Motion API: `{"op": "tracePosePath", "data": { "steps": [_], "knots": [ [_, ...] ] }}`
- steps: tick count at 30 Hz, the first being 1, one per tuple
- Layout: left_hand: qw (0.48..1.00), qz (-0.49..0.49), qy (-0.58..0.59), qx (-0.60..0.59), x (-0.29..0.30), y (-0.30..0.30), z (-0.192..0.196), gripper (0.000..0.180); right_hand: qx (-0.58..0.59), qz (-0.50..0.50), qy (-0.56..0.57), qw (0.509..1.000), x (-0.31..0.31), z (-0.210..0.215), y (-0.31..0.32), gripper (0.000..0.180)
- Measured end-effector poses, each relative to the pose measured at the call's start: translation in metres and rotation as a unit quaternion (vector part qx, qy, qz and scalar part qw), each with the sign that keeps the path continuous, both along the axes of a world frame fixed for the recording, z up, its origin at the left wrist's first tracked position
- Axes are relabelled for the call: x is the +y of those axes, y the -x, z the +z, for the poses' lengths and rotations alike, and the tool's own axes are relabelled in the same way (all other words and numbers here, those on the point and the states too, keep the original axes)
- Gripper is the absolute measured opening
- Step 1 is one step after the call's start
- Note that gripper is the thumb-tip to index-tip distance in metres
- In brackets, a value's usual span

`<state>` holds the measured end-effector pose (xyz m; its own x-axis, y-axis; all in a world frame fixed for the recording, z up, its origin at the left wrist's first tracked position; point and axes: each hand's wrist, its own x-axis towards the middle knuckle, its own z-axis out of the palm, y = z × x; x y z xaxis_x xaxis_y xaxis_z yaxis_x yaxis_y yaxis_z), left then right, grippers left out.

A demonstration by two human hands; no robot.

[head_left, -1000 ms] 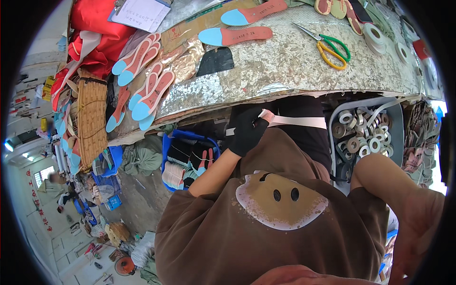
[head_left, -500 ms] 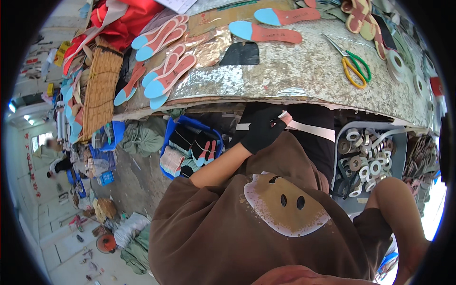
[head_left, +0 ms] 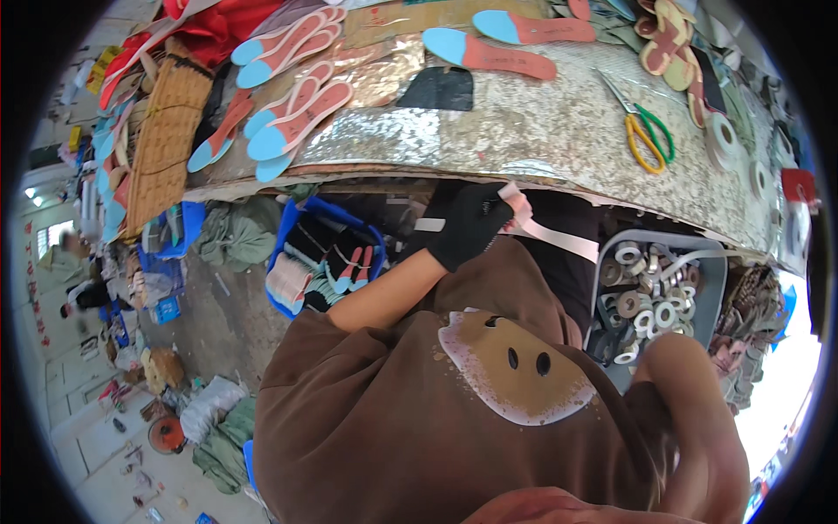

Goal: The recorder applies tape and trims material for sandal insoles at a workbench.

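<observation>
My left hand, in a black glove with bare fingertips, is closed in front of my lap, just below the bench edge. A pale white strip is in its fingers; the strip's short end stands up past the fingertips and its length runs right across my dark lap. Another bit of white band shows left of the glove; whether it is the same strip I cannot tell. My right arm is bent at my right side, its hand hidden from view. Scissors with green and yellow handles lie on the bench.
Blue-and-pink insoles lie along the bench. Below it at right, a grey bin holds several tape rolls; a white roll stands above. At left are a blue basket with stacked insoles and a bamboo bundle.
My left hand has turned and come up slightly, and more of the strip's short end now shows above the fingers. My right forearm has swung inward. The whole view has shifted a little.
</observation>
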<state>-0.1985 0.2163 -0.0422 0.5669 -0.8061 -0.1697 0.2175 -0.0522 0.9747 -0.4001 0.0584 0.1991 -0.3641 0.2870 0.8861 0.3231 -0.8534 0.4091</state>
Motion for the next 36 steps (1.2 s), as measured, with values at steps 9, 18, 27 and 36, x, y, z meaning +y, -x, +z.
{"op": "tracePosePath", "data": {
  "steps": [9, 18, 27, 36],
  "knots": [
    [0.993, -0.109, 0.028, 0.033, -0.007, 0.002, 0.039, 0.029, 0.584, 0.104, -0.407, 0.695, 0.012, -0.169, -0.083, 0.036],
    [0.721, -0.043, -0.062, -0.689, -0.057, -0.135, 0.027, 0.028, 0.532, 0.211, -0.569, 0.591, -0.004, -0.180, -0.086, 0.014],
    [0.837, 0.071, -0.067, -0.538, -0.076, -0.223, 0.026, 0.021, 0.556, 0.316, -0.548, 0.539, -0.005, -0.155, -0.109, 0.018],
    [0.794, 0.071, 0.034, -0.603, -0.051, -0.111, 0.028, 0.014, 0.660, 0.273, -0.506, 0.484, -0.041, -0.118, -0.176, 0.025]
  ]
}}
